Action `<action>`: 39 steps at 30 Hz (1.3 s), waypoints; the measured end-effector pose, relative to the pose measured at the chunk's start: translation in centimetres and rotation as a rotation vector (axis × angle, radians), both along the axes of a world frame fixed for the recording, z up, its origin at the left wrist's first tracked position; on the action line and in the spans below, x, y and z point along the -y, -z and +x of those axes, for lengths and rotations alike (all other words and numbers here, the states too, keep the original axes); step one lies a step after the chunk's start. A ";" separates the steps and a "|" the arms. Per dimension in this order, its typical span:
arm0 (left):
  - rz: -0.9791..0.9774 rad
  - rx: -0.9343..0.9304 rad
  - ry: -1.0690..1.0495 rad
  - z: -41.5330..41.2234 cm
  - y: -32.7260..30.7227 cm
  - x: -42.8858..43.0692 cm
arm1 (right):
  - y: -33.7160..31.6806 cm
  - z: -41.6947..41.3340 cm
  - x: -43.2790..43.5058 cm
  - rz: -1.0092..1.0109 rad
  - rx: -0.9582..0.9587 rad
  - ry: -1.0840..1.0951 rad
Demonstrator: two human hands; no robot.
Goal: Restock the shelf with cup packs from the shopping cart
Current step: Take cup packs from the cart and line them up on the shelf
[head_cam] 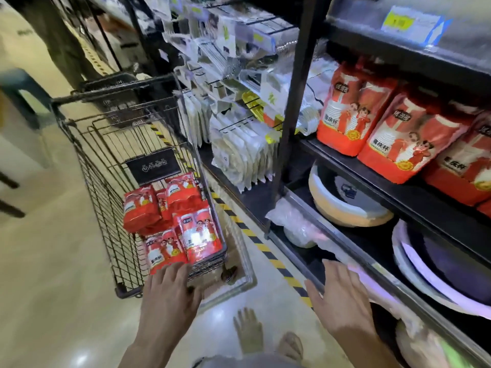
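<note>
We read 喜庆杯 in white on the red band of the shelf packs [342, 110], and again on a pack [162, 248] in the cart [106, 160]. The dark oval brand marks at their tops, the yellow price tag [401, 22] and the cart's black plate [152, 166] are too blurred for us to read.

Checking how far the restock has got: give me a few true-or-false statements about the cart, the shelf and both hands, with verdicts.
1. The shopping cart holds red cup packs. True.
2. The left hand grips a pack. False: it is open, fingers straight, gripping nothing.
3. Other packs stand on the shelf. True.
4. The right hand holds a basin. False: it is open and empty.
</note>
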State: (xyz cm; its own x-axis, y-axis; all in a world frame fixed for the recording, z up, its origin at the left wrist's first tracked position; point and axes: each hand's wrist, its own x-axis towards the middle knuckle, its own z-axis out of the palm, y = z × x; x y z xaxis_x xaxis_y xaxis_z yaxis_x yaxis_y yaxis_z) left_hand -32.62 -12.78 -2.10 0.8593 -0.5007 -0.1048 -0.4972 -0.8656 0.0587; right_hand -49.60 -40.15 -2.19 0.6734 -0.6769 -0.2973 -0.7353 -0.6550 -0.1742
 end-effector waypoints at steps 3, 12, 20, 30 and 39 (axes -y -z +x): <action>-0.026 -0.011 -0.048 2.0 0.0 -5.7 | 0.1 2.3 -4.5 0.005 -0.037 -0.018; -0.033 -0.096 -0.223 7.7 0.0 -17.4 | 1.0 9.1 -15.0 0.018 -0.068 -0.126; -0.026 -0.164 -0.251 13.3 2.2 -16.6 | 1.7 18.8 -17.3 0.048 0.072 -0.213; 0.025 -0.362 -0.369 21.8 8.1 -10.7 | 9.0 33.0 -14.1 0.180 -0.093 -0.315; -0.027 -0.862 -0.756 27.0 19.6 -7.4 | 19.7 40.6 -12.6 0.416 -0.327 -0.103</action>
